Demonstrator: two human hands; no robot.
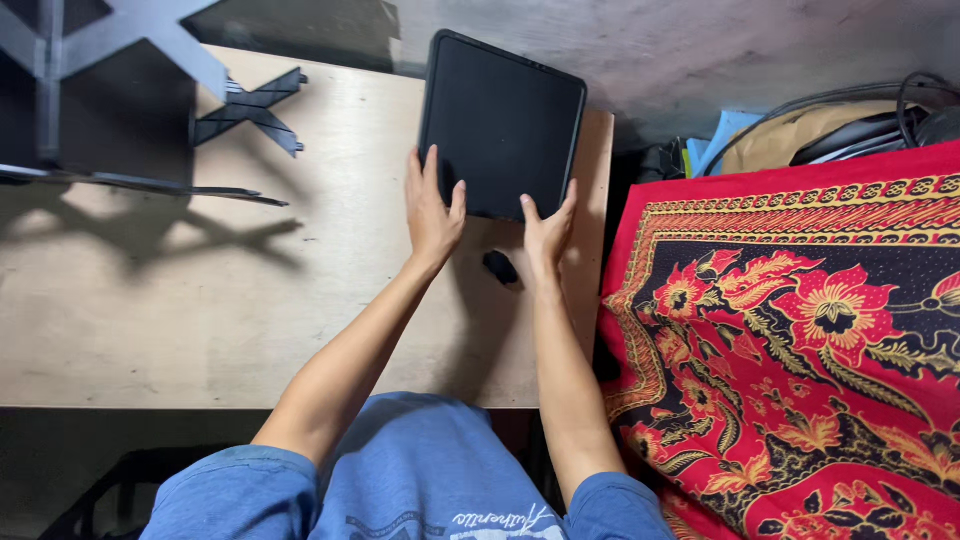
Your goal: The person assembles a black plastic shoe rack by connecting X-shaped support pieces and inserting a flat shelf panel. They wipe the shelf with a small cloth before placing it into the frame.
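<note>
- Tablet: black, flat slab w/ rounded corners, dark face up, no detail visible on it. Lies at far right of table, turned slightly off square; its far edge overhangs table's far rim.
- Left hand: at tablet's near left corner, fingers stretched flat along left edge, thumb on the face. Touching; grip not closed round it.
- Right hand: at near right corner, fingers up along the edge, thumb on near rim. Same contact, open-fingered.
- Hands apart, one per corner, tablet between them. Both forearms bare, reaching from near side; blue sleeves at bottom.
- Small black object: on table just near of tablet, between the wrists; kind cannot tell.
- Table: pale wood top, strong shadows across left half.
- Black stand: X-shaped metal bracket, far left of table, well apart from tablet.
- Red cloth: floral pattern w/ gold border, right of table, fills right side.
- Cables & bags: far right, beyond cloth; detail unclear.
</note>
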